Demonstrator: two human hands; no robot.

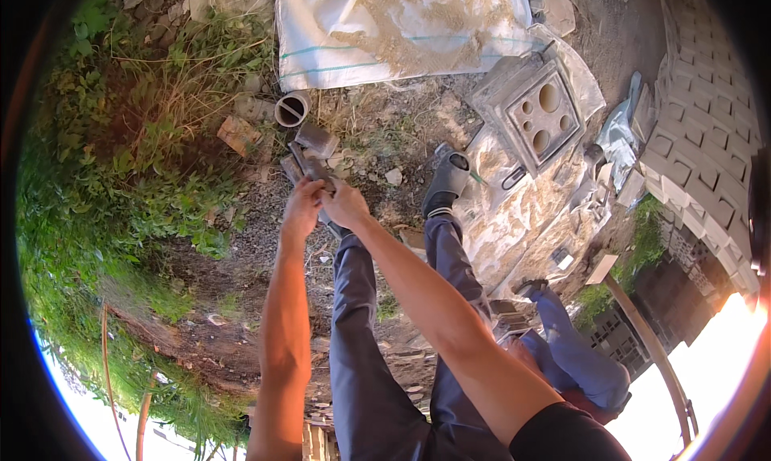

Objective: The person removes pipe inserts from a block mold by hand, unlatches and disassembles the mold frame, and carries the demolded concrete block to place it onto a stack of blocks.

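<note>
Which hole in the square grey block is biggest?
The topmost hole in the square grey block; it's visibly wider than the other four.

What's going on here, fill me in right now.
The person's left hand and right hand meet at the near end of a long grey piece, just what it is being unclear. Beyond it stands a round container; farther off lies a sandy white sheet. To the right is a grey slab with round holes. Another person in blue is at lower right.
</note>
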